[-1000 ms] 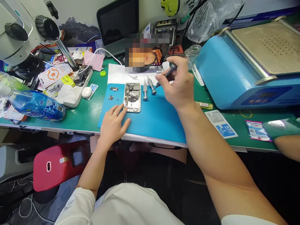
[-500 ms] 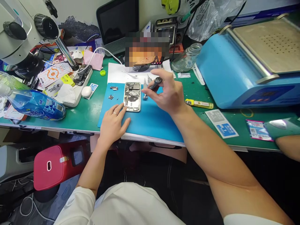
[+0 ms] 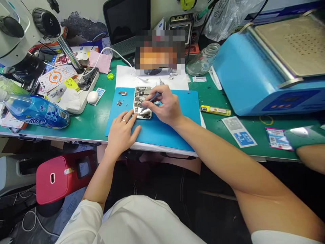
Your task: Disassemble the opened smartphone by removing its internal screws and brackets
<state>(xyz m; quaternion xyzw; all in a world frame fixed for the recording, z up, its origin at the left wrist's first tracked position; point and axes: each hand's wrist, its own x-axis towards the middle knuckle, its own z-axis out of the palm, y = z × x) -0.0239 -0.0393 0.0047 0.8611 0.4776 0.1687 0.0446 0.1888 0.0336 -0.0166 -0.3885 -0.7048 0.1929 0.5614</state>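
An opened phone (image 3: 138,99) lies on a blue mat (image 3: 162,135), its inner boards and metal parts exposed. My left hand (image 3: 122,132) rests flat on the mat with its fingers apart, fingertips at the phone's lower left edge. Pinched in my right hand (image 3: 167,107) is a dark screwdriver (image 3: 155,97), tilted so that its tip points down at the phone's lower part. Whether the tip touches a screw I cannot tell. Left of the phone lie a small board piece (image 3: 123,93) and a cluster of tiny metal parts (image 3: 119,103). Another tool (image 3: 161,81) is partly hidden behind my right hand.
White paper (image 3: 124,76) extends behind the mat, with a propped, blurred-out screen (image 3: 158,56) on it. A blue machine (image 3: 236,74), a glass jar (image 3: 203,61) and a yellow cutter (image 3: 215,110) are on the right. A blue bottle (image 3: 38,112) and microscope (image 3: 48,22) stand left.
My right hand has moved down and left, bringing the screwdriver from beside the phone to over its lower part. My left hand stays at the phone's edge.
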